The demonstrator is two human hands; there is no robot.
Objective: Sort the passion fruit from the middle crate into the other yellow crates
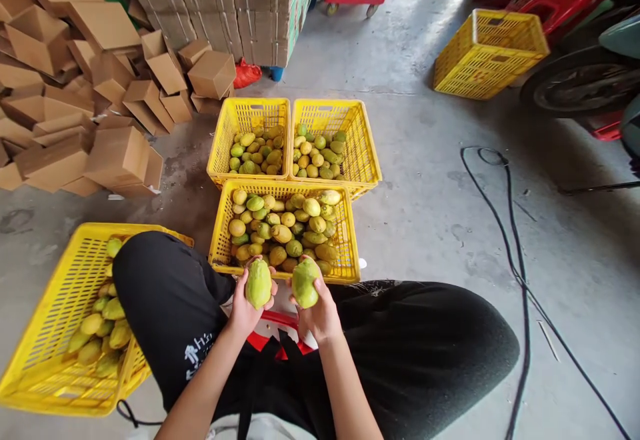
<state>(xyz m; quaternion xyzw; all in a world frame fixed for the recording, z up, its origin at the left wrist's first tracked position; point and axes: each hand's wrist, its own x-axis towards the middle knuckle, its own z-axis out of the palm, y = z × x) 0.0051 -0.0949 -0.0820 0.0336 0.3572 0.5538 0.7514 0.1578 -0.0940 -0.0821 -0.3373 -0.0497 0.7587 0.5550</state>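
My left hand is closed around a yellow-green lemon, held with its long side upright. Beside it, my right hand grips a second, greener lemon, thumb on its right side. Both fruits are apart, just above the near edge of a yellow crate. That crate holds many loose lemons, yellow to green, some with dark blemishes. Between my knees, below my hands, part of a red and white object shows; my arms and black straps hide much of it.
Behind stand two yellow crates with similar fruit. Another fruit crate sits by my left knee. Cardboard boxes lie heaped at left. A black cable crosses the floor at right, near a yellow crate and a motorbike wheel.
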